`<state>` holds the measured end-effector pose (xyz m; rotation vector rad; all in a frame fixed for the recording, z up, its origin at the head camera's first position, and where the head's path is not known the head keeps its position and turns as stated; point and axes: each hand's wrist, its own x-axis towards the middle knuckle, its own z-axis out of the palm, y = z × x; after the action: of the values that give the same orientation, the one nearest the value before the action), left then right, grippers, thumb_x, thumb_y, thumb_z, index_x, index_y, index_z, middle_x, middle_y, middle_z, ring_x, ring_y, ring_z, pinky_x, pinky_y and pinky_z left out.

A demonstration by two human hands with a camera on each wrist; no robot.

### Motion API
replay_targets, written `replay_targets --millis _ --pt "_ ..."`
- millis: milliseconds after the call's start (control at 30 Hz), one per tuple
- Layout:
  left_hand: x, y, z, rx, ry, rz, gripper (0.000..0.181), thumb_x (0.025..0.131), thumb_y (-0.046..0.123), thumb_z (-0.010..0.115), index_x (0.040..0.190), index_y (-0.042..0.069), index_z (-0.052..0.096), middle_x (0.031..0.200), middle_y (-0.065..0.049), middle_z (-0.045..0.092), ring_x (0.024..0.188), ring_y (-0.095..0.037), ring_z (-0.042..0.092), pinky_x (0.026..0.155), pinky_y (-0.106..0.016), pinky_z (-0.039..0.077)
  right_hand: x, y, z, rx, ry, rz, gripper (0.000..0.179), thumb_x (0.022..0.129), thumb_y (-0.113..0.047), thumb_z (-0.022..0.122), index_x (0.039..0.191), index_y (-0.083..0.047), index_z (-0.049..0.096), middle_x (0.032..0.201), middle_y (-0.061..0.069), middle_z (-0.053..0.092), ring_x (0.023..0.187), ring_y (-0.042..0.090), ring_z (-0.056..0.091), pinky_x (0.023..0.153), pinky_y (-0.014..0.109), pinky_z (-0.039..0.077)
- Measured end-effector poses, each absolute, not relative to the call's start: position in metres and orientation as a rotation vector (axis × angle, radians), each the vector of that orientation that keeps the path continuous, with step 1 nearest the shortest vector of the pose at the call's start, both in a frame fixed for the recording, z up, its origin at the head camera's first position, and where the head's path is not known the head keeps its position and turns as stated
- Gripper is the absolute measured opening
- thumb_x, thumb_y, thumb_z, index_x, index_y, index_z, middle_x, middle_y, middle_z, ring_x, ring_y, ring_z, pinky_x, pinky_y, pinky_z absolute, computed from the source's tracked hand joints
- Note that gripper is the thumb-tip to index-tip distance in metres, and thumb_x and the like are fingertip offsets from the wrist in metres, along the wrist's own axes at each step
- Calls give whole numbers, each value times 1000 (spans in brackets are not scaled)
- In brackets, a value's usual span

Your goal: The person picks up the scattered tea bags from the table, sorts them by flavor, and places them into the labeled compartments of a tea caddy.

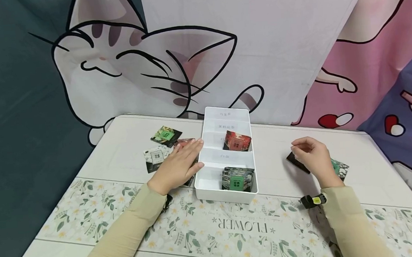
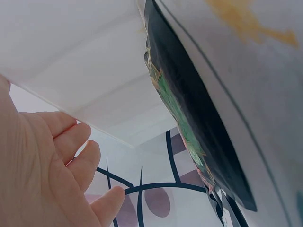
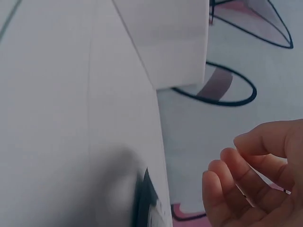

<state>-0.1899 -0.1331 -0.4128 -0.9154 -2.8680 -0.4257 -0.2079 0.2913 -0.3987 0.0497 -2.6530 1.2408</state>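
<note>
A long white divided box (image 1: 227, 196) stands mid-table. Red tea sachets (image 1: 237, 141) lie in one of its compartments, and green-labelled tea sachets (image 1: 238, 179) fill the right of the nearest one. My left hand (image 1: 176, 164) lies at the box's left rim with fingers extended, over a red sachet and other sachets partly hidden beneath it. At the right, my right hand (image 1: 315, 156) hovers near a dark sachet (image 1: 297, 162), fingers loosely bent. The right wrist view shows nothing held in those fingers (image 3: 232, 163), with a dark sachet (image 3: 147, 203) apart below.
Left of the box lie a green-labelled sachet (image 1: 166, 136) and a white sachet (image 1: 156, 157). Another green-and-white sachet (image 1: 339, 169) is partly behind the right hand. A flower-printed band (image 1: 245, 225) crosses the white table; a cartoon cloth (image 1: 275, 40) hangs behind its far edge.
</note>
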Motion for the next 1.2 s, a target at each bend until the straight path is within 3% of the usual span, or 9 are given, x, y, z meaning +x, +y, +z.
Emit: replay_targets --millis 100,200,333,433,700,967,1200 --pt "-190 -133 -412 -913 -2865 -429 80 104 64 12 163 10 20 167 -7 21 154 -28 21 127 -49 8 -213 301 -401 34 -2692 1123 24 99 -17 64 114 1 70 99 15 72 77 -6 60 65 12 51" --pt "-190 -134 -413 -913 -2863 -429 81 104 64 11 163 10 20 167 -7 21 154 -29 22 126 -50 8 -217 309 -402 5 -2745 1019 26 100 -18 62 118 1 68 104 19 71 83 5 63 64 14 48" --pt "-190 -134 -414 -916 -2861 -424 81 104 64 10 163 10 20 167 -7 21 153 -29 23 126 -51 9 -223 318 -405 -29 -2800 965 30 100 -14 59 123 4 64 111 24 68 99 34 65 73 32 54" --pt "-190 -134 -414 -915 -2867 -424 81 104 65 10 163 10 20 168 -6 20 154 -27 20 126 -50 8 -227 324 -408 -45 -2826 956 32 100 -13 58 125 6 61 115 28 66 107 44 62 80 46 53" --pt "-190 -133 -414 -914 -2871 -433 83 102 66 7 163 11 19 168 -6 20 155 -23 17 127 -48 7 -235 337 -413 -36 -2899 841 30 100 -13 60 120 8 64 111 30 66 101 45 62 77 50 54" --pt "-190 -133 -414 -915 -2861 -427 85 101 67 6 163 10 20 167 -6 21 154 -27 21 127 -48 8 -243 340 -408 23 -3034 727 36 99 -10 55 125 15 58 122 38 59 111 56 56 89 66 50" --pt "-190 -133 -413 -920 -2857 -431 85 102 67 6 163 10 20 167 -7 22 153 -28 23 127 -49 8 -249 345 -412 90 -3086 588 33 95 -5 57 117 19 61 109 37 65 95 50 62 82 63 52"
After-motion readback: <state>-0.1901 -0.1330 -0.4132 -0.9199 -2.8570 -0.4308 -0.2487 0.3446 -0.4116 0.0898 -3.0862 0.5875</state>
